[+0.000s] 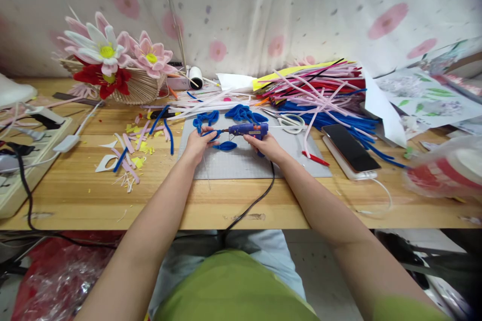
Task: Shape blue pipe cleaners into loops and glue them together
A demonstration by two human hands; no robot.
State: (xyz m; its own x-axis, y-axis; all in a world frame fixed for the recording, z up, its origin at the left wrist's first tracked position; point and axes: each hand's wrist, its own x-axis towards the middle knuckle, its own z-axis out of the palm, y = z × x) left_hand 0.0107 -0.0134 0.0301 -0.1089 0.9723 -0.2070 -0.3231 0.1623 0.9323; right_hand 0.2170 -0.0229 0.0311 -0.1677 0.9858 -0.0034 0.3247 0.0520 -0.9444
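The right hand [268, 146] has its grip closed around a blue glue gun [248, 130], nozzle pointing left at a blue pipe-cleaner petal [227, 146] that the left hand [196, 144] pinches by its near end, both over the grey cutting mat [244, 160] on the wooden bench [94, 195]. More blue loops [243, 113] lie just behind on the mat, scissors [289, 120] to their right, and a dark phone [350, 148] rests on a white block near a heap of pipe cleaners [320, 90]. No brand or writing is legible on the gun or anything else.
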